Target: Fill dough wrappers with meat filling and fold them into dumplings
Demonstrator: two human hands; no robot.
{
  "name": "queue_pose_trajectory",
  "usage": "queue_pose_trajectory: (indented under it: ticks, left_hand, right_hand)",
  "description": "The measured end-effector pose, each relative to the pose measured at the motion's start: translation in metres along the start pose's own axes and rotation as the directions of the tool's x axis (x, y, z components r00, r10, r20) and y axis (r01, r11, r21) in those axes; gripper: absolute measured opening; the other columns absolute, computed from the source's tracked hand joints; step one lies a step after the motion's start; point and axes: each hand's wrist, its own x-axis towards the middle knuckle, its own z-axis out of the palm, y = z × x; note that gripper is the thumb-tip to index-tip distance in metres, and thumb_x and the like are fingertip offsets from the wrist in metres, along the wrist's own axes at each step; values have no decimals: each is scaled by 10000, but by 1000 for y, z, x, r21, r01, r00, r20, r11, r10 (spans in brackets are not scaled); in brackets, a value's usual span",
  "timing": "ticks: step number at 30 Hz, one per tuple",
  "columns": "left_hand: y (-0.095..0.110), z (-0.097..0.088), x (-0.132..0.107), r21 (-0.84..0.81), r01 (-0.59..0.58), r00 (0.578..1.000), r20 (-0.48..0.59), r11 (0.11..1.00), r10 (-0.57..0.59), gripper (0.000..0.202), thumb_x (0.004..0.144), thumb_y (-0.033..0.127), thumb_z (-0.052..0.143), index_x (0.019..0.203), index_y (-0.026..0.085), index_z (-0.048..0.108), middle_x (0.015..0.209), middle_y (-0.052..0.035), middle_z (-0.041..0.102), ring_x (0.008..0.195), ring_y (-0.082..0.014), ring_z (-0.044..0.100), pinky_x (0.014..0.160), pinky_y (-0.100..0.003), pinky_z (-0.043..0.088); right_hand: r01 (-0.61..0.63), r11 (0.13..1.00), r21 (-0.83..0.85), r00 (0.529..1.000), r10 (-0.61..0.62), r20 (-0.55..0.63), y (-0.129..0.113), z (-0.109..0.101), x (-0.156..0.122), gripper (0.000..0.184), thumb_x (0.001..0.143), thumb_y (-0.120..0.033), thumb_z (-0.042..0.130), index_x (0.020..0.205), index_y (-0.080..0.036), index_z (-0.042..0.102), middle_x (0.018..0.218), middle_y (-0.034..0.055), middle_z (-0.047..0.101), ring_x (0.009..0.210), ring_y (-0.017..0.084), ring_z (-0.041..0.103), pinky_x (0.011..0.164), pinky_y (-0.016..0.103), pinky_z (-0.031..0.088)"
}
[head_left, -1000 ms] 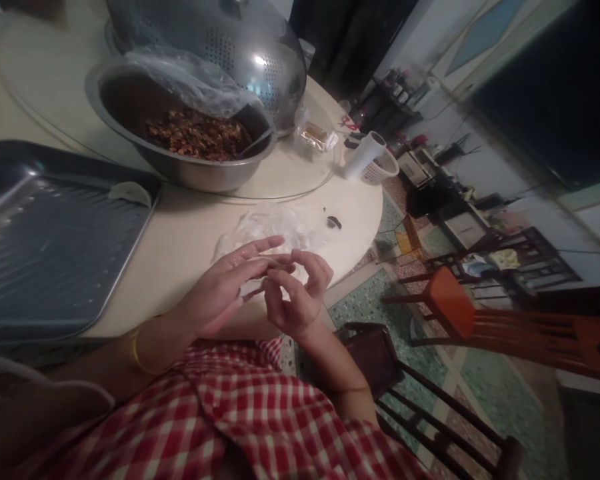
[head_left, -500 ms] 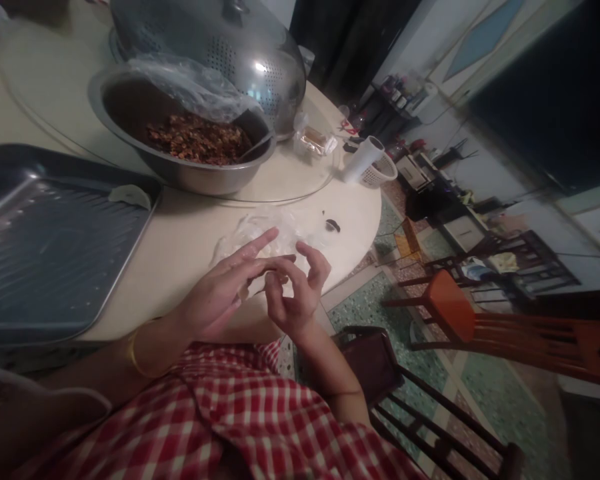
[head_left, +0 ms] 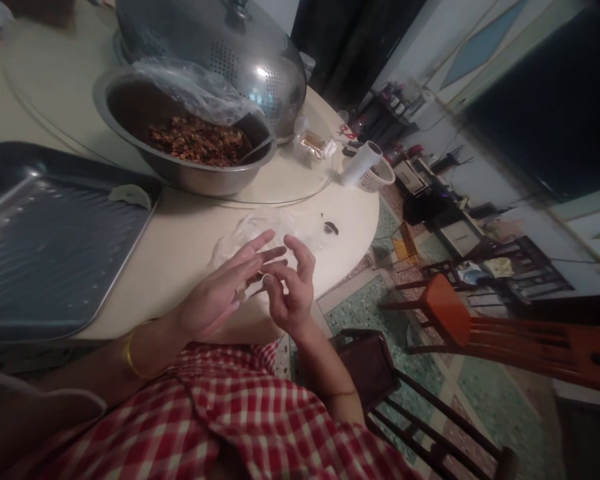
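The right hand (head_left: pixel 291 293) pinches, with thumb and forefinger, the edge of what seems a pale dough wrapper (head_left: pixel 256 287), which is between both hands, above the crumpled plastic bag (head_left: pixel 230 241). The left hand (head_left: pixel 207 293) probably supports it so that it does not sag, but its grip is partly hidden and I cannot tell it. The steel mixing bowl (head_left: pixel 205 179) with minced filling (head_left: pixel 200 141) and the roasting tray (head_left: pixel 55 247) with one dumpling (head_left: pixel 131 195) stand near, probably for easy reach.

A white roll (head_left: pixel 363 163) sits beside a white basket (head_left: pixel 381 176), while an orange chair (head_left: pixel 445 310) stands on the speckled floor (head_left: pixel 500 393).
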Motion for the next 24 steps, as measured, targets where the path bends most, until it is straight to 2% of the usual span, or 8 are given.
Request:
queue_pose_trajectory:
  ticks: [3,6,8,11,15,17,20,24]
  left_hand:
    - [-3,-7,2,74,-92,995,-42,993,95,391,858,431,659,1233,330,621,1321,-39,607,1271,-207,494,1038,-302,386]
    - [-6,-18,6,143,-241,964,-76,960,253,240,828,416,696,999,248,694,1057,-31,667,1042,-174,570,908,-236,431]
    - [-5,-25,8,187,-275,953,-74,943,293,196,814,399,714,897,221,702,924,-19,654,898,-152,568,815,-219,442]
    - [1,-32,8,157,-262,957,-84,952,278,174,799,363,735,844,198,704,872,-18,646,843,-138,561,760,-209,448]
    - [11,-34,6,-142,-116,991,-85,983,105,166,778,312,751,761,182,649,839,-14,632,802,-130,568,671,-207,463]
    - [13,-34,6,-214,-57,996,-73,975,42,184,770,270,755,706,165,618,807,-11,612,763,-119,559,632,-201,456]
    - [13,-33,9,-199,-85,991,-120,976,62,222,768,265,760,656,148,608,755,-7,584,719,-105,535,620,-204,443]
    - [6,-33,15,-126,-160,971,-196,979,133,275,744,344,786,625,153,628,727,-11,586,718,-113,521,638,-229,421]
  right_hand:
    - [-63,990,125,997,67,-27,-3,2,0,135,950,-196,477,1016,-208,594,1193,104,621,1213,209,587,897,392,571]
    - [-139,955,263,988,153,-35,-7,5,0,137,959,-184,478,1012,-207,602,968,54,708,1046,165,681,838,318,594]
    - [-224,920,322,971,240,-11,-10,7,-2,144,960,-205,487,1017,-211,619,930,40,734,924,143,712,774,278,603]
    - [-335,873,354,937,349,26,-12,10,-7,159,953,-237,508,1012,-203,651,915,44,748,806,128,717,682,243,596]
    - [-388,845,368,914,404,35,-13,10,-13,168,941,-237,525,1015,-198,670,916,52,748,774,128,706,667,251,592]
    - [-395,839,375,910,412,36,-13,9,-13,165,936,-229,531,1019,-197,671,926,55,747,776,132,705,672,258,594]
    - [-408,833,373,902,430,26,-13,6,-12,158,931,-223,537,1002,-197,675,933,54,747,792,141,709,697,274,601]
    - [-412,829,378,895,446,-2,-12,1,-13,152,933,-230,536,988,-195,674,930,57,745,831,156,719,720,291,610]
